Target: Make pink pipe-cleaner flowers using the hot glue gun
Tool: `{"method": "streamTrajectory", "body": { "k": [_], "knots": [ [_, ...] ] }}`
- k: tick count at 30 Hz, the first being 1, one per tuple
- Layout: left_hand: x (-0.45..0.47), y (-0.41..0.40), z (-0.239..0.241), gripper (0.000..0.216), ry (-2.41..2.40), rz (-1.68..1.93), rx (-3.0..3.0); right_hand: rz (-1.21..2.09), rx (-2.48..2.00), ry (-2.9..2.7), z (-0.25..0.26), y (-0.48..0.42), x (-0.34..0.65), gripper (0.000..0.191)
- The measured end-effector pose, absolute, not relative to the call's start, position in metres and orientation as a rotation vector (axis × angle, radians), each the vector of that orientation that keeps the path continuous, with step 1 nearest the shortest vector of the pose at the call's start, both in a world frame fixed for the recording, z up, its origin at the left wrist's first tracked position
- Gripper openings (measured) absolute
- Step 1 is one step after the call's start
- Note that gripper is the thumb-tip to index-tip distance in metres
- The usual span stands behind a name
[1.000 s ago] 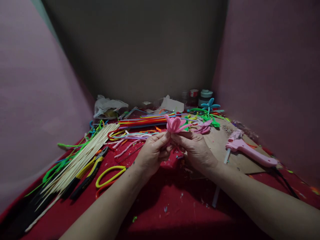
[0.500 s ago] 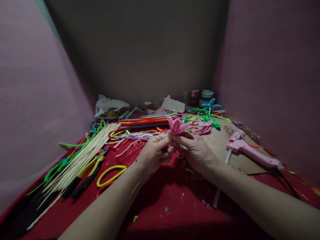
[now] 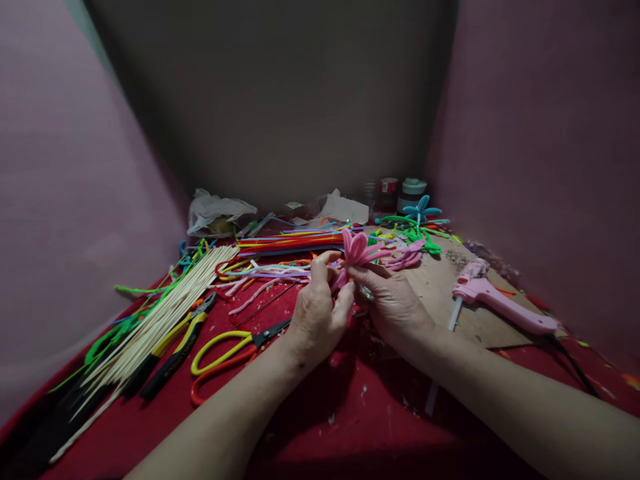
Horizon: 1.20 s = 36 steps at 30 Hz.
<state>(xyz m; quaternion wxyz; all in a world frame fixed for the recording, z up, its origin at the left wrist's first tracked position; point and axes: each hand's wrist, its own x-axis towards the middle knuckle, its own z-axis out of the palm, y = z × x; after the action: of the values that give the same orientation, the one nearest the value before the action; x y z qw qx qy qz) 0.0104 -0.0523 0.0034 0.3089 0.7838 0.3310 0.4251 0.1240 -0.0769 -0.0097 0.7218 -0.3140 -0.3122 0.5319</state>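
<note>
A pink pipe-cleaner flower (image 3: 358,251) with looped petals stands up between both hands over the red table (image 3: 350,407). My right hand (image 3: 393,300) pinches it just below the petals. My left hand (image 3: 317,307) has its back to the camera, fingers curled around the flower's lower part, thumb raised near the petals. Whatever stem hangs below is hidden by the fingers.
Left: a bundle of wooden skewers (image 3: 165,310), yellow-handled pliers (image 3: 175,347), yellow-handled scissors (image 3: 225,347). Behind: loose coloured pipe cleaners (image 3: 285,243), a plastic bag (image 3: 217,213), jars (image 3: 400,193), a blue flower (image 3: 420,212). Right: a pink glue gun (image 3: 495,303) on cardboard (image 3: 450,293).
My left hand has turned and shifted its grip, back now toward the camera, uncovering the scissor blades. The pink flower has moved slightly right and up. My right hand stays nearly still.
</note>
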Motion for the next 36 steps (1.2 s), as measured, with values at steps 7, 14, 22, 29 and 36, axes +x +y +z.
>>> {"method": "streamTrajectory", "body": {
  "k": [7, 14, 22, 29, 36],
  "knots": [
    [0.012, -0.048, -0.006, 0.024, 1.048, 1.197, 2.361, 1.154, -0.721, -0.63, -0.01, -0.077, 0.12, 0.016],
    [0.012, -0.047, -0.008, 0.014, 1.077, 1.24, 2.354, 1.066, -0.766, -0.682, -0.006, -0.077, 0.116, 0.015],
    [0.01, -0.049, 0.004, 0.006, 0.881, 1.208, 1.964, 1.072, -0.79, -0.786, -0.005, -0.077, 0.117, 0.014],
    [0.01, -0.047, 0.014, 0.014, 0.691, 1.04, 1.447, 1.175, -0.799, -0.867, -0.007, -0.075, 0.127, 0.016],
    [0.009, -0.044, 0.014, 0.018, 0.558, 0.979, 1.249, 1.336, -0.684, -0.751, -0.005, -0.074, 0.128, 0.014]
  ]
}}
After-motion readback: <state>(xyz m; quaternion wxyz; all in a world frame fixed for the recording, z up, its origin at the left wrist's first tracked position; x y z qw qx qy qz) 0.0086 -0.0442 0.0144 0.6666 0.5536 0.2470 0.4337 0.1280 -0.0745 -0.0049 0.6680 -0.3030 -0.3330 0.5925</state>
